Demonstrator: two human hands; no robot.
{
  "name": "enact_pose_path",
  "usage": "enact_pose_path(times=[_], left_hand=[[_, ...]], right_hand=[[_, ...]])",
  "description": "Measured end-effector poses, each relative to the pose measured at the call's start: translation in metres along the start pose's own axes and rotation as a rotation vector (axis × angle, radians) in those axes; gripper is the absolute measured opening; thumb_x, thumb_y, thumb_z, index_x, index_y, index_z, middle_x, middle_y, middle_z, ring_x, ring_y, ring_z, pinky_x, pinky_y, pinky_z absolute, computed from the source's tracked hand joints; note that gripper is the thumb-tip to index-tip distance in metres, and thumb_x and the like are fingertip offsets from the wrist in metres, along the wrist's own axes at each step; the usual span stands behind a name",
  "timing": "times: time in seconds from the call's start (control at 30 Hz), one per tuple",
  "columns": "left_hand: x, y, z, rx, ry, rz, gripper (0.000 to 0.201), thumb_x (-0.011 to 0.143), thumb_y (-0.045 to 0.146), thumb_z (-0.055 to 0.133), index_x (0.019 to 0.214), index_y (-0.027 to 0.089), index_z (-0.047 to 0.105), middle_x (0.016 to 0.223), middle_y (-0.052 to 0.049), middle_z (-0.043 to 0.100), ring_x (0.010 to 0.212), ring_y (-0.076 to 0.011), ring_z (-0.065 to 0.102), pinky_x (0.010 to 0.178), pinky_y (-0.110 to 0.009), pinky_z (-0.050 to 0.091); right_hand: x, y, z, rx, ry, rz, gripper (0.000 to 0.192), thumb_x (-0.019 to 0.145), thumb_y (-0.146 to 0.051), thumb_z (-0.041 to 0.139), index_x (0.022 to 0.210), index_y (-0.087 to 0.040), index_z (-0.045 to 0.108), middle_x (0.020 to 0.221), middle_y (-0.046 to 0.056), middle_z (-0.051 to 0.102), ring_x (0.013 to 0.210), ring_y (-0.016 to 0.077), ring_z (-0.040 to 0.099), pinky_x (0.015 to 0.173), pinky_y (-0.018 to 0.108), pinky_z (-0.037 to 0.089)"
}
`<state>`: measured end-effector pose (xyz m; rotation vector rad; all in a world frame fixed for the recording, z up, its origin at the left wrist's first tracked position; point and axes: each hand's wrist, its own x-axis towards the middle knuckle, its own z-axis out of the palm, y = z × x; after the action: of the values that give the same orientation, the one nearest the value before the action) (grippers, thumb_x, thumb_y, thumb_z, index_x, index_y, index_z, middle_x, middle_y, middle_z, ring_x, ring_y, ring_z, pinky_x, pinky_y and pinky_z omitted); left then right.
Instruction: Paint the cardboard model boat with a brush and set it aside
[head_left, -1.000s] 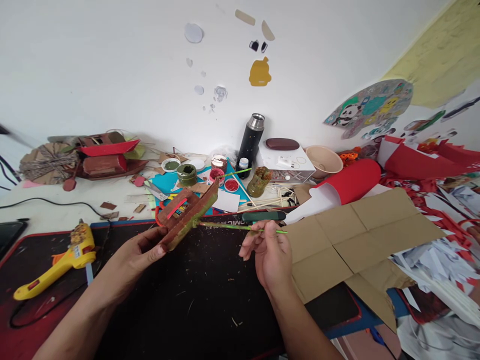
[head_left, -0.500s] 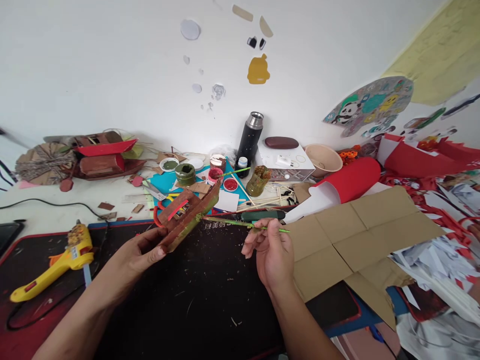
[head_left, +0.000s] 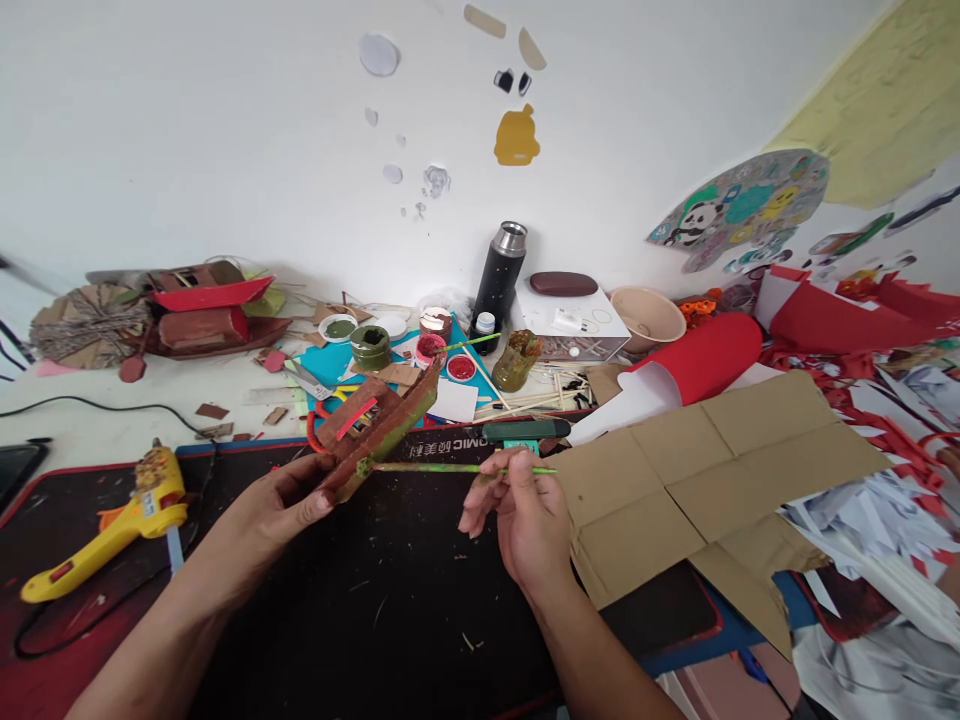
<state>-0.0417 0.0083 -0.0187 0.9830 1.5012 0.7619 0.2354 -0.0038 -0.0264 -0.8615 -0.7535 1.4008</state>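
My left hand point(head_left: 289, 505) grips the near end of a brown model boat point(head_left: 390, 415), tilted on its side above the black mat point(head_left: 360, 600). Green paint covers part of the hull's side. Between the thumb and fingers of my right hand point(head_left: 525, 510) is a thin green paintbrush point(head_left: 435, 468). Its tip touches the hull near my left hand. Behind the boat stand an open jar of dark green paint point(head_left: 370, 347) and a small pot of red paint point(head_left: 430, 349).
A yellow glue gun point(head_left: 142, 510) lies at the left. Two finished-looking boats point(head_left: 202, 333) stand at the back left. A murky glass jar point(head_left: 517, 362) and a black thermos point(head_left: 500, 275) are behind. Folded cardboard point(head_left: 720, 470) and paper scraps point(head_left: 885, 520) cover the right side.
My right hand has moved left and slightly down with the paintbrush, so its tip has slid along the hull toward my left hand. The boat is held in nearly the same place.
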Motion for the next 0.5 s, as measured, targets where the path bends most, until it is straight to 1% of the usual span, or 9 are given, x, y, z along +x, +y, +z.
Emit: enact_pose_path(times=[0.1, 0.27, 0.4, 0.5], left_hand=[[-0.0013, 0.0042, 0.0013, 0.013, -0.004, 0.007, 0.123, 0.039, 0.100, 0.089, 0.129, 0.017, 0.082, 0.139, -0.024, 0.083, 0.146, -0.0536, 0.066, 0.129, -0.061, 0.047], [-0.0014, 0.0062, 0.0014, 0.056, 0.018, 0.031, 0.122, 0.040, 0.103, 0.086, 0.127, 0.017, 0.083, 0.135, -0.023, 0.085, 0.143, -0.0535, 0.068, 0.126, -0.060, 0.050], [-0.0011, 0.0049, 0.0011, 0.063, -0.005, 0.051, 0.115, 0.044, 0.103, 0.085, 0.123, 0.019, 0.085, 0.134, -0.021, 0.085, 0.143, -0.0530, 0.068, 0.127, -0.060, 0.049], [-0.0014, 0.0036, 0.0008, 0.043, -0.012, 0.047, 0.112, 0.044, 0.102, 0.086, 0.121, 0.020, 0.086, 0.134, -0.020, 0.085, 0.142, -0.0528, 0.068, 0.127, -0.061, 0.049]], right_hand=[[0.0002, -0.0006, 0.0008, 0.004, -0.014, 0.011, 0.055, 0.100, -0.071, 0.082, 0.090, -0.018, 0.077, 0.064, 0.004, 0.082, 0.044, 0.0184, 0.076, 0.039, 0.021, 0.056], [0.0027, -0.0041, -0.0009, -0.001, 0.057, -0.027, 0.054, 0.099, -0.072, 0.083, 0.092, -0.018, 0.077, 0.066, 0.004, 0.082, 0.046, 0.0187, 0.076, 0.040, 0.022, 0.057], [0.0002, -0.0006, -0.0007, -0.014, -0.014, 0.020, 0.056, 0.101, -0.073, 0.080, 0.091, -0.018, 0.075, 0.064, 0.004, 0.081, 0.044, 0.0188, 0.075, 0.040, 0.023, 0.057], [-0.0001, -0.0002, -0.0013, -0.025, -0.001, 0.005, 0.056, 0.102, -0.073, 0.079, 0.091, -0.018, 0.075, 0.065, 0.004, 0.081, 0.046, 0.0188, 0.076, 0.040, 0.022, 0.057]])
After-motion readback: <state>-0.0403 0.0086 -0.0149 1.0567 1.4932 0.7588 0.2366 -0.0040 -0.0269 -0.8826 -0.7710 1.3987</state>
